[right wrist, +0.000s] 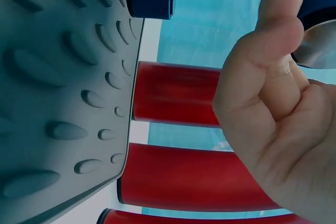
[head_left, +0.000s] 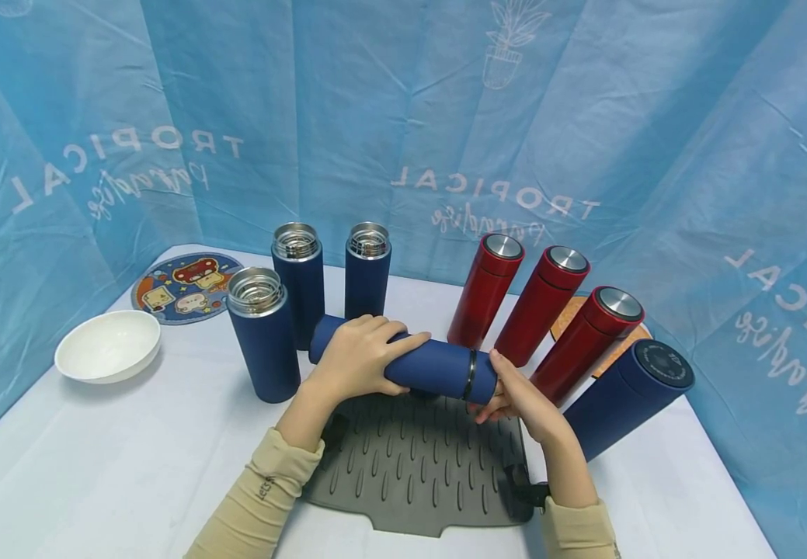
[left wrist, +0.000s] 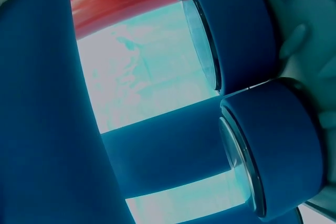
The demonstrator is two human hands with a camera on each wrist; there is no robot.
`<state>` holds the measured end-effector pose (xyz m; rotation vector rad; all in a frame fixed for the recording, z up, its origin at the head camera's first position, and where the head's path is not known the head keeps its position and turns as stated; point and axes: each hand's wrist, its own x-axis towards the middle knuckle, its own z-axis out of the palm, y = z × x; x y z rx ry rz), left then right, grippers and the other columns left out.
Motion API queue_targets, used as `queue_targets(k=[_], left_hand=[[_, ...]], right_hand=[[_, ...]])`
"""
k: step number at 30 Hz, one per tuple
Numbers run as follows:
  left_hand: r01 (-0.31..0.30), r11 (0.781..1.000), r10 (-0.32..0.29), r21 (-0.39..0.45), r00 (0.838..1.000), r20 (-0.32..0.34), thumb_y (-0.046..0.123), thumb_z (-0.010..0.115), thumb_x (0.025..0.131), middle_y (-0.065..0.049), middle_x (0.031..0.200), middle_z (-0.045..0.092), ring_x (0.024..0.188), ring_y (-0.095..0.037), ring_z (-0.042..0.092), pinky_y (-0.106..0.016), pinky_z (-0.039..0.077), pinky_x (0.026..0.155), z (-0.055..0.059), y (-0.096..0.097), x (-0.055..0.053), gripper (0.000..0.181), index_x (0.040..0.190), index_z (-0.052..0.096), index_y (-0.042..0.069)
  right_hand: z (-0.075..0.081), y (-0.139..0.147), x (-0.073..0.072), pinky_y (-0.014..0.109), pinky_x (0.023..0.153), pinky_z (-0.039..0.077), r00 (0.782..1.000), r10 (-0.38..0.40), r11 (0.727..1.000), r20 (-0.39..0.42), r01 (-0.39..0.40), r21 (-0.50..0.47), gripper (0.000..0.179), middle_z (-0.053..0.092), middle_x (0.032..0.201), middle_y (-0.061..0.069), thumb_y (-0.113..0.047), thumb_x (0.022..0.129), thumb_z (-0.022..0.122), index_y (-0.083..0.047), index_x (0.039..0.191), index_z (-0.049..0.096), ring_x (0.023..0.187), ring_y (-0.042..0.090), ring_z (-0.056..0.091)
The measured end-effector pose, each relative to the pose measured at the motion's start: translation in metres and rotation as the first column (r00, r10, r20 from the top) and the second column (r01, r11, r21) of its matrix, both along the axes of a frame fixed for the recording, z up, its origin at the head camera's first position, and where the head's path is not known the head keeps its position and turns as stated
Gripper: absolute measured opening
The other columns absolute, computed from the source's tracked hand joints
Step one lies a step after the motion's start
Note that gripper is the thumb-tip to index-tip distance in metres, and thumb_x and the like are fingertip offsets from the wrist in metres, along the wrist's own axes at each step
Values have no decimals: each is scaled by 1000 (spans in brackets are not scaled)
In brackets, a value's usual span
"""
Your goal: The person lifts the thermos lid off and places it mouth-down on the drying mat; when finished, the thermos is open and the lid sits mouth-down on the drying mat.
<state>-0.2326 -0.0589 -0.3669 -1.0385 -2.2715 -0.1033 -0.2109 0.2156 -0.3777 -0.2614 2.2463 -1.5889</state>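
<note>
My left hand point(head_left: 354, 361) grips the body of a dark blue thermos bottle point(head_left: 438, 366), which lies sideways in the air over a grey ridged mat point(head_left: 417, 473). At its right end, past a black ring, the fingers of my right hand point(head_left: 525, 400) pinch the cap, whose silver top point(right wrist: 321, 43) shows in the right wrist view. Two loose blue caps, one near point(left wrist: 278, 156) and one farther cap point(left wrist: 239, 35), rest on the mat in the left wrist view. Left of the held bottle stand three uncapped blue bottles, the nearest bottle point(head_left: 262, 349) showing its steel mouth.
Three capped red bottles, including a middle one point(head_left: 539, 310), stand at the right. A capped blue bottle point(head_left: 616, 407) is nearer me. Partly behind them is an orange-brown round mat point(head_left: 609, 361). A white bowl point(head_left: 108, 345) and patterned round mat point(head_left: 189, 299) lie at the left.
</note>
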Motion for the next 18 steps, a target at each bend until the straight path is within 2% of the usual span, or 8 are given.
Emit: queue_targets(k=[4, 7, 13, 18], left_hand=[[-9, 1000, 9, -3, 1000, 9, 59, 79, 56, -1, 101, 65, 89, -19, 62, -36, 51, 81, 1, 0, 0, 78, 125, 58, 28], [-22, 1000, 22, -1, 999, 23, 60, 78, 57, 0, 102, 65, 90, -19, 62, -36, 50, 82, 1, -1, 0, 78, 125, 57, 29], [-34, 999, 33, 16, 999, 38, 59, 78, 57, -1, 103, 64, 89, -19, 62, -36, 51, 80, 2, -3, 0, 79, 126, 56, 29], [-31, 999, 30, 15, 999, 40, 60, 77, 58, -1, 103, 64, 89, -19, 62, -36, 51, 80, 3, -4, -1, 79, 127, 56, 29]], right_hand=[[-1, 1, -1, 37, 68, 52, 1000, 8, 999, -7, -8, -32, 53, 65, 89, 14, -45, 97, 29, -6, 132, 31, 69, 22, 67], [-1, 3, -2, 36, 70, 52, 999, 30, 997, -26, -31, -64, 50, 56, 104, 18, -40, 96, 34, -10, 136, 28, 75, 25, 66], [0, 5, -1, 40, 78, 50, 993, 77, 989, -95, -88, -120, 47, 39, 124, 23, -30, 94, 42, -19, 138, 28, 89, 31, 62], [1, 9, -1, 48, 79, 48, 986, 83, 982, -146, -106, -159, 56, 31, 131, 22, -20, 88, 51, -19, 139, 28, 106, 36, 49]])
